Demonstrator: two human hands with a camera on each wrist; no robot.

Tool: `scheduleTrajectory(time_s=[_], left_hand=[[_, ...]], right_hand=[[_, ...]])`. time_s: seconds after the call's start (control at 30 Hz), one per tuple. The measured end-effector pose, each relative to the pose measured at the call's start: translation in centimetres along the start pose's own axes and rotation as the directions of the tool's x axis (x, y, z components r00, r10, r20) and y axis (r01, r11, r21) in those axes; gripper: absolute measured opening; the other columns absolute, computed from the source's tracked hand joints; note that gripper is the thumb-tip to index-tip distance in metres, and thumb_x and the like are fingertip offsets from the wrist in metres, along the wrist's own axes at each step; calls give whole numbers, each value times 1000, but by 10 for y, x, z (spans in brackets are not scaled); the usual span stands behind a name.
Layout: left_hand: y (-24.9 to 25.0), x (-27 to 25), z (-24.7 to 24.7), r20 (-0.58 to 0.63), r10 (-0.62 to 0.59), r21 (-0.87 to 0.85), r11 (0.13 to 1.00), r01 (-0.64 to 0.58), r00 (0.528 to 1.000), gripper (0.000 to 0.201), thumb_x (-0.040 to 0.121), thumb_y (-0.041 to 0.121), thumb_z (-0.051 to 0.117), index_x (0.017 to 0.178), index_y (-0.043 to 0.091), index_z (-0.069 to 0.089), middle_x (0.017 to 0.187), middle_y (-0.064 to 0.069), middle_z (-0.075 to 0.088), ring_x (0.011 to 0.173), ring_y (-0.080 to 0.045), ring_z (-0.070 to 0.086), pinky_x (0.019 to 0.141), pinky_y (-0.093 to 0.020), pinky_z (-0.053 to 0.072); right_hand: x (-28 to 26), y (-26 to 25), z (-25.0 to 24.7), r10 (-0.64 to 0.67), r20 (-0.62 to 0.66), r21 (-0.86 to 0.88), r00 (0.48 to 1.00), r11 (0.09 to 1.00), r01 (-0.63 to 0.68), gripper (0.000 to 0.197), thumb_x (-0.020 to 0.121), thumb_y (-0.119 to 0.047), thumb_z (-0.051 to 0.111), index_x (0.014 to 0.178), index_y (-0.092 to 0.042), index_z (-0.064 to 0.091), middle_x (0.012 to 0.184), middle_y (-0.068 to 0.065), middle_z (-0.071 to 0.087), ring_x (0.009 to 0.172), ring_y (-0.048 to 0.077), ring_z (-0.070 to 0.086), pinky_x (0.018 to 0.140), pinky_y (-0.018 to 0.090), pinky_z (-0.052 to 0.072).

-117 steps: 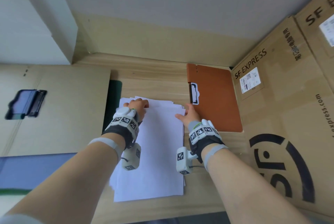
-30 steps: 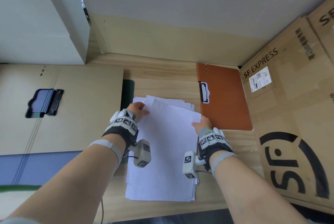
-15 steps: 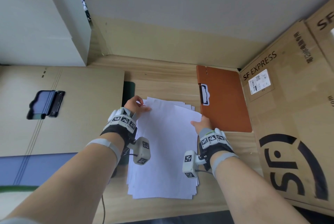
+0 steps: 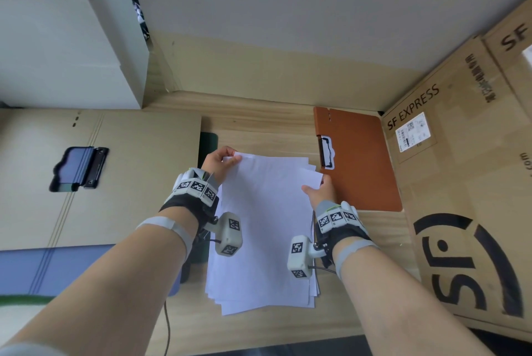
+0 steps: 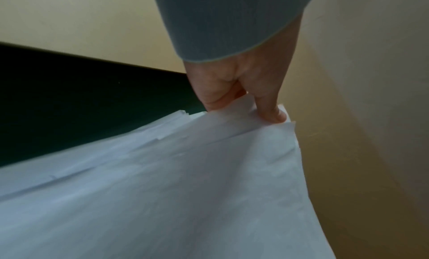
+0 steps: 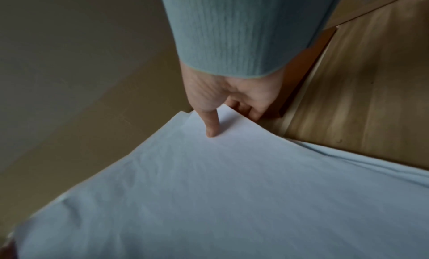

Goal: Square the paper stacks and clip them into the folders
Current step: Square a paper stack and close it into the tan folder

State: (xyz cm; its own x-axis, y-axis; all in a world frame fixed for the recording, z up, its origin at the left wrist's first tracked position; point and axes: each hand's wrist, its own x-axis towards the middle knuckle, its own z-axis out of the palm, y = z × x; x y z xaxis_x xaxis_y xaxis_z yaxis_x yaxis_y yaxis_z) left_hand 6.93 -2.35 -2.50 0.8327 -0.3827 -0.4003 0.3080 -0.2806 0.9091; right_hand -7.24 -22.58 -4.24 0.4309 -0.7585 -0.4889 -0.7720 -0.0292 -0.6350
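Gripping the loose white paper stack (image 4: 264, 229) at its far corners, left hand (image 4: 219, 164) and right hand (image 4: 320, 194) pinch; "SF EXPRESS" brown cardboard box (image 4: 466, 183) flanks the wooden bench (image 4: 259, 131), orange clipboard folder (image 4: 359, 160) beside.

Both forearms reach forward, left hand (image 4: 219, 164) and right hand (image 4: 320, 194) each pinching with thumb over curled fingers.

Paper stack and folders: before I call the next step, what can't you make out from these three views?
- Paper stack: sheet count; edges too fine, blurred in both wrist views.
- Left hand and right hand: fingers under the paper, hidden in every view.
- Dark green folder: mostly covered by paper and cardboard in the head view.
- Orange clipboard: clip too small to judge open or closed.
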Motion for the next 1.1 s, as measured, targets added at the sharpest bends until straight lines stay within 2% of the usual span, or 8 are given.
scheduleTrajectory(time_s=[0.2, 0.33, 0.43, 0.7, 0.83, 0.9, 1.0, 1.1], left_hand=[[8, 1, -3, -10, 10, -95, 995, -11, 1000, 22, 90, 17, 60, 70, 24, 56, 69, 0, 54, 48, -4, 50, 54, -20, 40], [10, -6, -7, 112, -118, -166, 977, 136, 987, 25, 83, 10, 69, 105, 14, 60, 106, -14, 65, 96, -29, 63, 94, -44, 51], [10, -13, -9, 154, -195, -105, 971, 213, 969, 45, 83, 2, 67, 126, 3, 54, 123, -19, 62, 107, -33, 61, 101, -50, 46], [54, -16, -16, 17, -30, -235, 971, 33, 999, 47, 83, 10, 67, 128, 6, 53, 128, -20, 59, 114, -36, 60, 102, -55, 44], [88, -25, -22, -57, 79, -374, 923, -95, 995, 43, 84, 0, 64, 126, 2, 53, 127, -24, 58, 106, -30, 59, 101, -49, 46], [94, -33, -27, -36, 118, -366, 923, -123, 992, 43, 72, 2, 75, 113, 10, 60, 121, -21, 62, 107, -31, 61, 100, -47, 47], [94, -42, -34, 22, 136, -285, 950, -125, 990, 44, 59, 10, 78, 98, 22, 61, 109, -8, 66, 107, -28, 61, 97, -42, 49], [83, -46, -40, 78, 86, -158, 985, -73, 993, 53, 67, 2, 80, 116, 8, 60, 117, -14, 64, 110, -27, 60, 103, -44, 46]], right_hand=[[-2, -8, 4, -98, 79, 141, 992, 986, 86, 30, 86, -1, 59, 115, 6, 57, 120, 24, 63, 96, 24, 61, 86, 37, 48], [-6, -25, -1, -171, -31, 204, 985, 963, 174, 24, 89, -7, 56, 107, 8, 62, 113, 24, 67, 89, 24, 60, 87, 38, 49], [-10, -49, -10, -218, -83, 318, 972, 919, 233, 26, 92, -6, 53, 113, 6, 60, 113, 22, 65, 92, 18, 55, 87, 31, 44], [-43, -121, -41, -379, -102, 588, 920, 723, 363, 13, 88, -4, 58, 94, -15, 63, 92, 2, 66, 88, 21, 61, 93, 40, 48], [-63, -130, -43, -399, -29, 508, 917, 784, 357, 33, 83, -5, 67, 114, 4, 61, 105, 12, 64, 68, 2, 63, 75, 24, 52], [-71, -128, -42, -358, 1, 457, 934, 831, 318, 38, 78, -8, 72, 112, 5, 62, 103, 10, 64, 71, 10, 63, 68, 19, 51], [-77, -121, -39, -320, 26, 456, 947, 847, 274, 44, 75, -8, 75, 115, 5, 61, 113, 17, 65, 94, 19, 60, 84, 29, 47], [-81, -112, -34, -334, 58, 453, 941, 848, 273, 47, 75, -2, 74, 118, 5, 57, 114, 15, 63, 100, 19, 58, 90, 32, 46]])
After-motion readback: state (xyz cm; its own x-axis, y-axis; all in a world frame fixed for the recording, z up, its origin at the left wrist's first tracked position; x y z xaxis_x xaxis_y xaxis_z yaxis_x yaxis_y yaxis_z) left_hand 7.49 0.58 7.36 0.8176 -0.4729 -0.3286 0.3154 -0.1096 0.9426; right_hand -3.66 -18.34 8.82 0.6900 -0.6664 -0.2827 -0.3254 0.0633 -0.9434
